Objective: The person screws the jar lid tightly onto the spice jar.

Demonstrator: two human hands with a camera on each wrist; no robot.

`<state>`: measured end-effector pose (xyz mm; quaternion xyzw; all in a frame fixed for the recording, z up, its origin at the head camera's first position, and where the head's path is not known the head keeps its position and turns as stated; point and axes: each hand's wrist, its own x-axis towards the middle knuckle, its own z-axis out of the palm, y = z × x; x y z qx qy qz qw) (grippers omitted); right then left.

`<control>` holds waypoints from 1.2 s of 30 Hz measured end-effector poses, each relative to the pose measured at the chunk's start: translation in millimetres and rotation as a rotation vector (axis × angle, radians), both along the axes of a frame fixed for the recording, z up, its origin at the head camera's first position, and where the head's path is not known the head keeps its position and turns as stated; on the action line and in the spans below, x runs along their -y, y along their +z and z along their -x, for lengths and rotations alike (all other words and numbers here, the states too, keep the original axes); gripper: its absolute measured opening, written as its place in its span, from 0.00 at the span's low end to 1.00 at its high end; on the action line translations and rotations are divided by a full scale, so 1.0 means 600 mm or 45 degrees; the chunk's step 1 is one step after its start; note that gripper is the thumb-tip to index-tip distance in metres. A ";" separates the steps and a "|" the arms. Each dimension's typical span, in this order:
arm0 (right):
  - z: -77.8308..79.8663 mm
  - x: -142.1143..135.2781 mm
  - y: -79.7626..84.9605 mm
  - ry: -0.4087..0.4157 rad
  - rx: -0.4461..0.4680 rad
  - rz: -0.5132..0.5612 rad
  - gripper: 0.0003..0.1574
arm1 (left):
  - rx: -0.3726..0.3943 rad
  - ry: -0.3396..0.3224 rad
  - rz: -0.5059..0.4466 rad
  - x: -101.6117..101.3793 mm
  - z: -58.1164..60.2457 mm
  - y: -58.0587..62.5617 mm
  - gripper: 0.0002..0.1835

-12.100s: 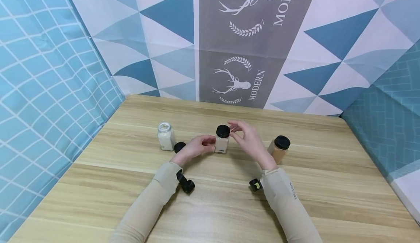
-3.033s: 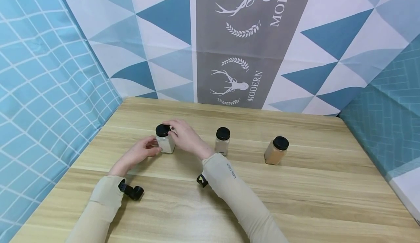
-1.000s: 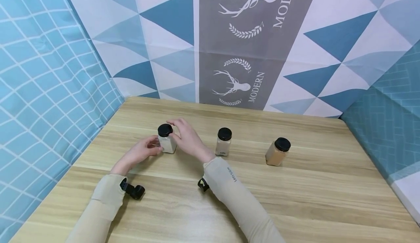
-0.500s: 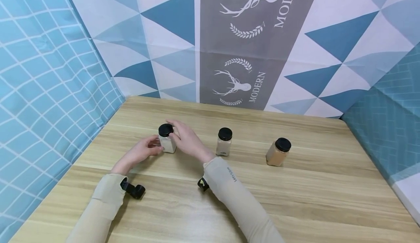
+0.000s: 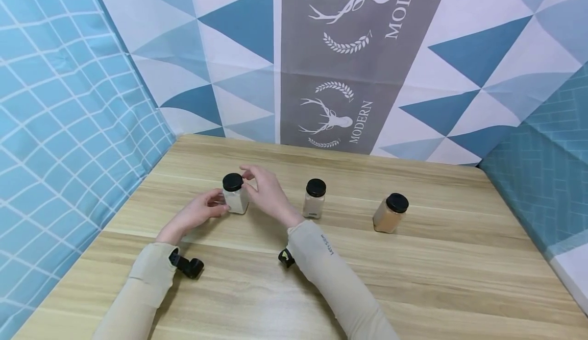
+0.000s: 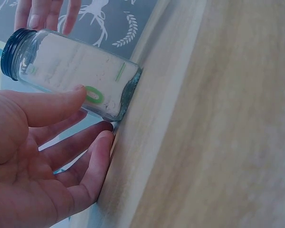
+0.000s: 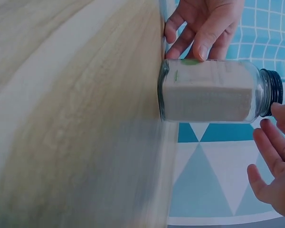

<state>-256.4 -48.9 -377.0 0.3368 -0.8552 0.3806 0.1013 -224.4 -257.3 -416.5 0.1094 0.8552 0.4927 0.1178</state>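
A square glass spice jar [image 5: 236, 200] of pale powder stands upright at the left of the table, its black lid [image 5: 233, 181] on. My left hand [image 5: 198, 211] holds the jar's lower body from the left, thumb on the near side by a green ring mark, fingers curled behind. At the lid's right edge is my right hand [image 5: 268, 192]; in the right wrist view its thumb [image 7: 284, 114] is right at the rim while the other fingers spread apart from the jar.
Another black-lidded jar of pale powder [image 5: 314, 204] stands mid-table. To its right is a jar of orange-tan powder [image 5: 387, 217], also lidded. The wooden table [image 5: 413, 278] meets a patterned backdrop [image 5: 321, 64] behind and a blue checked cloth [image 5: 69, 100] at left.
Since the oldest frame, both hands have moved from the middle jar to the left one, whose lid has gone from the table onto it. Just now my right hand has drawn slightly right off the lid.
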 end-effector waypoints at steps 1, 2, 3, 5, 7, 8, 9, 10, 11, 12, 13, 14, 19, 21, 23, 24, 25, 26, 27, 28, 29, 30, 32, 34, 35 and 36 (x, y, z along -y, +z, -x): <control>-0.001 0.000 0.000 0.009 0.008 -0.001 0.26 | 0.000 0.001 -0.003 0.000 0.000 0.000 0.29; -0.001 0.000 0.001 0.019 0.018 0.002 0.27 | 0.000 0.001 -0.006 -0.001 0.000 0.000 0.29; -0.002 0.001 0.001 0.030 0.027 0.000 0.27 | 0.001 -0.001 -0.011 -0.001 0.000 0.000 0.29; -0.003 0.003 0.001 0.051 0.052 -0.003 0.28 | -0.003 -0.006 -0.013 -0.001 0.001 -0.001 0.28; -0.004 0.006 0.003 0.073 0.070 -0.020 0.29 | -0.001 -0.006 -0.013 0.000 0.000 -0.002 0.28; -0.004 0.007 0.003 0.086 0.075 -0.031 0.30 | -0.002 -0.006 -0.013 0.001 0.000 -0.002 0.28; -0.005 0.008 0.004 0.100 0.078 -0.041 0.30 | -0.002 -0.005 -0.012 0.001 0.000 -0.002 0.28; -0.005 0.009 0.004 0.114 0.083 -0.049 0.29 | -0.001 -0.005 -0.013 0.002 0.000 -0.002 0.28; -0.005 0.010 0.003 0.127 0.084 -0.054 0.29 | -0.001 -0.003 -0.017 0.002 0.000 -0.002 0.27; -0.006 0.010 0.003 0.134 0.086 -0.056 0.29 | 0.001 -0.001 -0.019 0.003 0.000 -0.002 0.27; -0.006 0.010 0.003 0.137 0.087 -0.055 0.28 | -0.001 0.000 -0.022 0.003 0.000 -0.001 0.27; -0.005 0.010 0.003 0.137 0.084 -0.054 0.28 | -0.003 0.000 -0.023 0.003 0.000 0.000 0.27; -0.001 0.007 -0.001 0.112 0.089 -0.022 0.27 | -0.014 -0.009 -0.012 0.005 -0.001 0.000 0.27; 0.000 0.007 -0.002 0.103 0.094 -0.007 0.27 | -0.016 -0.011 -0.010 0.007 -0.001 -0.001 0.28; 0.000 0.006 -0.003 0.097 0.098 0.003 0.27 | -0.017 -0.010 -0.007 0.007 -0.001 -0.001 0.28; 0.000 0.006 -0.002 0.098 0.094 -0.001 0.27 | -0.019 -0.009 -0.005 0.007 -0.001 -0.001 0.28; 0.000 0.006 -0.002 0.102 0.089 -0.010 0.27 | -0.020 -0.009 -0.003 0.007 -0.002 -0.001 0.28; 0.001 0.006 -0.002 0.113 0.079 -0.022 0.26 | -0.021 -0.007 0.000 0.006 -0.002 0.000 0.28; 0.001 0.007 -0.002 0.126 0.071 -0.039 0.27 | -0.020 -0.006 0.005 0.006 -0.003 0.000 0.28; 0.002 0.007 0.000 0.148 0.065 -0.054 0.27 | -0.021 -0.007 0.008 0.005 -0.003 0.001 0.27; 0.002 0.008 0.001 0.172 0.061 -0.072 0.27 | -0.019 -0.009 0.004 0.004 -0.003 0.001 0.27; 0.002 0.009 0.002 0.194 0.054 -0.094 0.28 | -0.013 -0.011 0.002 0.003 -0.003 0.000 0.27; 0.002 0.010 0.004 0.237 0.058 -0.122 0.28 | -0.004 -0.016 -0.004 0.003 -0.001 -0.001 0.26; 0.002 0.010 0.006 0.262 0.077 -0.136 0.29 | 0.010 -0.019 -0.014 0.001 0.000 -0.002 0.27; 0.001 0.010 0.006 0.265 0.086 -0.141 0.29 | 0.014 -0.023 -0.015 0.001 0.001 -0.002 0.27; 0.001 0.010 0.007 0.266 0.093 -0.141 0.29 | 0.012 -0.029 -0.015 0.001 0.002 -0.003 0.27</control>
